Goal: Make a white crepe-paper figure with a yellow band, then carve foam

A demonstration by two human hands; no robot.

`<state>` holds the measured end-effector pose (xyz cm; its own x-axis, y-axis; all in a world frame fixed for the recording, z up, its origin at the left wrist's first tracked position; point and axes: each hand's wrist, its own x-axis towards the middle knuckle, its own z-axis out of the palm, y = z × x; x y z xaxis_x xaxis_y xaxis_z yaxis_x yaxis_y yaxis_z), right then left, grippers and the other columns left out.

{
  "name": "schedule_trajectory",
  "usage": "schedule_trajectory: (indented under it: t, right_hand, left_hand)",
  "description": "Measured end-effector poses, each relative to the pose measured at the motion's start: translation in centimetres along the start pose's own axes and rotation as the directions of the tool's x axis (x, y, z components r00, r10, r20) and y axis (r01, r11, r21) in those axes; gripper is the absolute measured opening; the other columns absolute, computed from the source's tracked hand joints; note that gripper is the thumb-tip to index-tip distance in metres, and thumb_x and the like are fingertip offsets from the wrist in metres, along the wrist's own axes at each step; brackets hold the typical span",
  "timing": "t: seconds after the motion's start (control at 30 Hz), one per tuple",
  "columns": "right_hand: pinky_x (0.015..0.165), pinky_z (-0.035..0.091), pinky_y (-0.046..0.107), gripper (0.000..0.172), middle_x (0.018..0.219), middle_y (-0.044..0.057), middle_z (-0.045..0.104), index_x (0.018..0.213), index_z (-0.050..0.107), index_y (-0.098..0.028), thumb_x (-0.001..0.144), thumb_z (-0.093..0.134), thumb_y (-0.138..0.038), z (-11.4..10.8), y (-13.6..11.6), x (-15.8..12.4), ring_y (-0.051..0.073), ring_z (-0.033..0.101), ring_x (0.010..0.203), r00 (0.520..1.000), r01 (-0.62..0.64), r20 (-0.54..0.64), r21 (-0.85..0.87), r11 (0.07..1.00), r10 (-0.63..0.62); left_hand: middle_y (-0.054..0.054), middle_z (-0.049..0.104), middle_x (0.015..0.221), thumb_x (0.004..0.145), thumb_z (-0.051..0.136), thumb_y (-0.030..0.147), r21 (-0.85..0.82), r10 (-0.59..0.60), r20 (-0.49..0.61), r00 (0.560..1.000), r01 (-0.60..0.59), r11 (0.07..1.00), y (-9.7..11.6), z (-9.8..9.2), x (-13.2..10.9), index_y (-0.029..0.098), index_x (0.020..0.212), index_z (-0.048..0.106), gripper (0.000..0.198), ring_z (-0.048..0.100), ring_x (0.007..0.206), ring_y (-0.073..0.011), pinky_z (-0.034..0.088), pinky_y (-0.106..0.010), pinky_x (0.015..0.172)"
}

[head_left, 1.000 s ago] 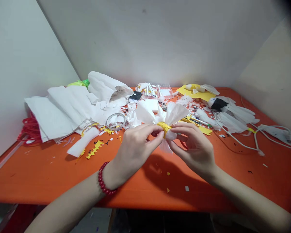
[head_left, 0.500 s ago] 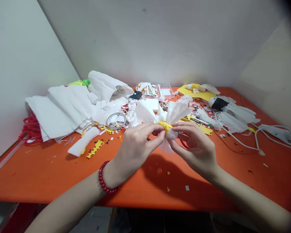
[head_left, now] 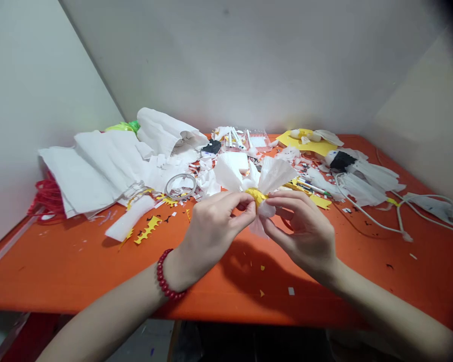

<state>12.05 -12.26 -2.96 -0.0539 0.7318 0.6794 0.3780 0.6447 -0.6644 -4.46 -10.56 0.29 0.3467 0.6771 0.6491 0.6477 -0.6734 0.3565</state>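
Observation:
Both hands hold a white tissue-like craft figure (head_left: 274, 172) above the table, its thin sheets fanned out at the back. Around its middle runs a yellow paper strip (head_left: 256, 196) with a jagged edge. My left hand (head_left: 219, 221), with a red bead bracelet (head_left: 164, 276) at the wrist, is closed, thumb and forefinger pinching the strip's left side. Opposite it, my right hand (head_left: 305, 229) is closed on the figure's rounded white end (head_left: 266, 209) and the strip's right edge. A thin white flap hangs below the fingers. Part of the strip is hidden behind the fingertips.
White cloth-like sheets (head_left: 101, 163) and red cord (head_left: 49, 198) lie at left, near a tape roll (head_left: 180, 186). Markers in a clear box (head_left: 258, 141) stand at the back. At right are a similar white figure with a black band (head_left: 342, 161) and a white cable (head_left: 373, 219).
The fingers have shifted very slightly around the yellow strip, and the right fingertips sit a little further left. Both hands keep their hold on the figure.

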Motion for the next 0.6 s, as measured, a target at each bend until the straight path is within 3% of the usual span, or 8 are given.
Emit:
schedule_trajectory:
  t: [0.2, 0.3, 0.6]
  right_hand:
    - [0.078, 0.057, 0.025, 0.026, 0.100, 0.004, 0.057, 0.099, 0.060, -0.022, 0.077, 0.062, -0.010, -0.5, 0.4, 0.3, 0.012, 0.059, 0.090, 0.982, -0.189, 0.040, 0.344, 0.920, 0.187]
    - [0.079, 0.056, 0.025, 0.026, 0.100, 0.004, 0.057, 0.098, 0.060, -0.022, 0.076, 0.063, -0.009, -0.6, 0.6, 0.4, 0.012, 0.059, 0.092, 0.981, -0.191, 0.032, 0.353, 0.916, 0.192]
    - [0.076, 0.057, 0.024, 0.025, 0.100, 0.005, 0.056, 0.098, 0.058, -0.022, 0.076, 0.062, -0.011, -0.6, 0.5, 0.1, 0.013, 0.058, 0.092, 0.979, -0.202, 0.077, 0.313, 0.928, 0.187]
  left_hand:
    - [0.001, 0.068, 0.080, 0.080, 0.063, 0.016, -0.049, -0.008, 0.029, 1.000, 0.010, 0.999, -0.4, -1.1, 0.4, 0.016, 0.086, 0.063, 0.007, 0.062, 0.071, -0.0094, 0.049, -0.018, 0.062]
    - [0.001, 0.066, 0.077, 0.080, 0.063, 0.015, -0.025, -0.018, 0.016, 1.000, 0.019, 1.000, -0.6, -1.7, 0.6, 0.016, 0.084, 0.063, 0.004, 0.061, 0.069, -0.0099, 0.049, -0.020, 0.063]
    - [-0.005, 0.064, 0.083, 0.086, 0.058, 0.016, 0.023, 0.130, 0.098, 0.987, -0.133, 0.991, -1.0, -1.2, 0.3, 0.014, 0.093, 0.066, 0.011, 0.058, 0.080, -0.0155, 0.048, -0.029, 0.073]
